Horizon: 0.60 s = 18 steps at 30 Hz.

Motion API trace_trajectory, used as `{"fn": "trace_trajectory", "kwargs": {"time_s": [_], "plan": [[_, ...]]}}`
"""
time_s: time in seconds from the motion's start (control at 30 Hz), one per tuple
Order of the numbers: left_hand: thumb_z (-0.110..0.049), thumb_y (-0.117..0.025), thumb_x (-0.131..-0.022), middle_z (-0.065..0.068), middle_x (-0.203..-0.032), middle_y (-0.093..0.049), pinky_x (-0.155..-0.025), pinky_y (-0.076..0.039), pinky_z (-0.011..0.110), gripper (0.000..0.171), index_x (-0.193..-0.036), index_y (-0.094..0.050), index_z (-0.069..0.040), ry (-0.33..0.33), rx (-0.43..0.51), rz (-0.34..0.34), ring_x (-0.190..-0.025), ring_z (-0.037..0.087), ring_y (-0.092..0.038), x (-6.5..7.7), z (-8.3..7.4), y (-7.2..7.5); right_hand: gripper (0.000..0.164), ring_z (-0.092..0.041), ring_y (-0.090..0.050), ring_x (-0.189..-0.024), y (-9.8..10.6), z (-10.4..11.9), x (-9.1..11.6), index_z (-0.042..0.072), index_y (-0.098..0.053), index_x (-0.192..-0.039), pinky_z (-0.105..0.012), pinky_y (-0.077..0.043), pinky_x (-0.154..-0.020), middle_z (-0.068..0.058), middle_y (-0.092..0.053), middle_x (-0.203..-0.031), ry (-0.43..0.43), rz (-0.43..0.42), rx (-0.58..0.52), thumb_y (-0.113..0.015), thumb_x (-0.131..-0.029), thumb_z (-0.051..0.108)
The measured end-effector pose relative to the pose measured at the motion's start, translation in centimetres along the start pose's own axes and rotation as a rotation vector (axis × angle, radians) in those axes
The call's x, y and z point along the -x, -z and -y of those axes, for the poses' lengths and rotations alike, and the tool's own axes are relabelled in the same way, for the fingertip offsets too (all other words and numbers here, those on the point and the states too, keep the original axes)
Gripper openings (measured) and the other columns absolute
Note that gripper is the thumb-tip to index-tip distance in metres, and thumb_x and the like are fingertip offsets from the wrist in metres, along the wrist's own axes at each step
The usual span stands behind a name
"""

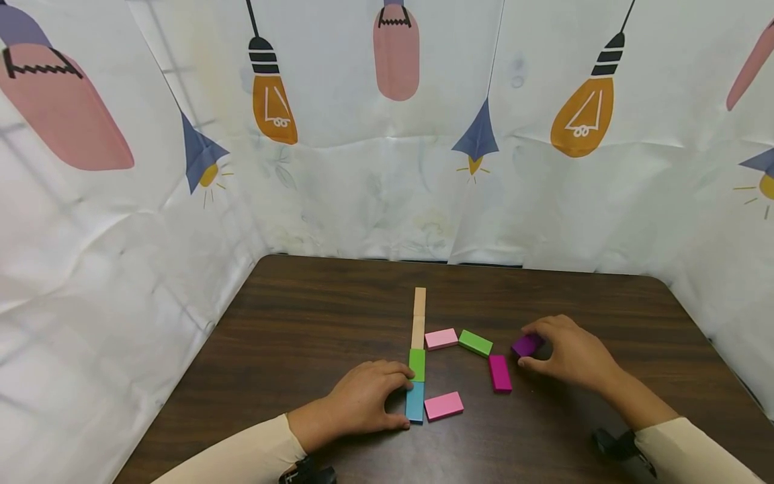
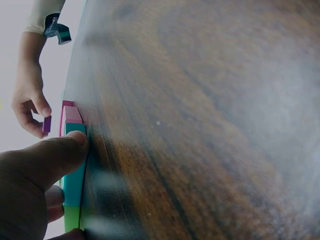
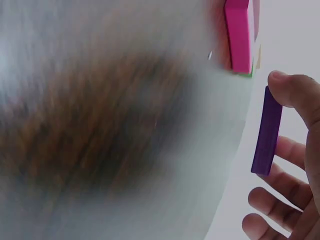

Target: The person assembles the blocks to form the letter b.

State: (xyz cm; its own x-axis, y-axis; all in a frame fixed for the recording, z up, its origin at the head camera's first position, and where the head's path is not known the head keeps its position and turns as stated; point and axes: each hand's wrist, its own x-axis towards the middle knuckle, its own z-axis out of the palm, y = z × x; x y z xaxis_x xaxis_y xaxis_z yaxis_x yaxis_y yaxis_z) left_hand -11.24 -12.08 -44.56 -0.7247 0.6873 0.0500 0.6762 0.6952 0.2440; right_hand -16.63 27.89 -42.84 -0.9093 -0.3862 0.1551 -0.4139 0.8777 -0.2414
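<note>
My right hand (image 1: 571, 351) pinches a purple block (image 3: 267, 132) between thumb and fingertips, close over the table on the right. My left hand (image 1: 369, 396) rests beside a straight row of blocks, its fingertips right at a green block (image 1: 417, 365) and its thumb touching the blue block (image 2: 75, 170) near its closer end. Two plain wooden blocks (image 1: 418, 317) continue that row away from me. Right of the row, a pink block (image 1: 441, 339), a second green block (image 1: 476, 343) and a magenta block (image 1: 500, 374) curve round. Another pink block (image 1: 444, 406) lies beside the blue one.
The blocks lie on a dark wood-grain table (image 1: 326, 302) with rounded far corners. A white cloth (image 1: 363, 195) printed with lamps and bulbs hangs behind it and along both sides. A dark wrist camera (image 1: 307, 472) sits by the left sleeve.
</note>
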Motion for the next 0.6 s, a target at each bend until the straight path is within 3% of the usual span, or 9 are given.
{"fn": "trace_trajectory", "kwargs": {"time_s": [0.23, 0.6], "plan": [[-0.055, -0.081, -0.083, -0.009, -0.133, -0.063, -0.104, -0.048, 0.040, 0.051, -0.121, -0.074, -0.021, 0.012, 0.008, 0.010, -0.123, 0.014, -0.058, 0.0, 0.0, 0.1, 0.059, -0.027, -0.061, -0.110, 0.3, 1.6, 0.6, 0.017, -0.074, -0.118, -0.038, -0.054, -0.067, -0.004, -0.068, -0.119, 0.013, -0.014, 0.007, -0.083, -0.078, 0.058], [-0.054, -0.081, -0.083, -0.008, -0.133, -0.063, -0.105, -0.048, 0.041, 0.051, -0.121, -0.074, -0.021, 0.004, -0.002, -0.002, -0.124, 0.015, -0.059, -0.1, -0.1, 0.0, 0.054, -0.024, -0.060, -0.113, 0.1, 3.8, 1.5, 0.018, -0.075, -0.114, -0.042, -0.057, -0.079, 0.000, -0.068, -0.118, 0.058, -0.059, 0.008, -0.087, -0.075, 0.053]]}}
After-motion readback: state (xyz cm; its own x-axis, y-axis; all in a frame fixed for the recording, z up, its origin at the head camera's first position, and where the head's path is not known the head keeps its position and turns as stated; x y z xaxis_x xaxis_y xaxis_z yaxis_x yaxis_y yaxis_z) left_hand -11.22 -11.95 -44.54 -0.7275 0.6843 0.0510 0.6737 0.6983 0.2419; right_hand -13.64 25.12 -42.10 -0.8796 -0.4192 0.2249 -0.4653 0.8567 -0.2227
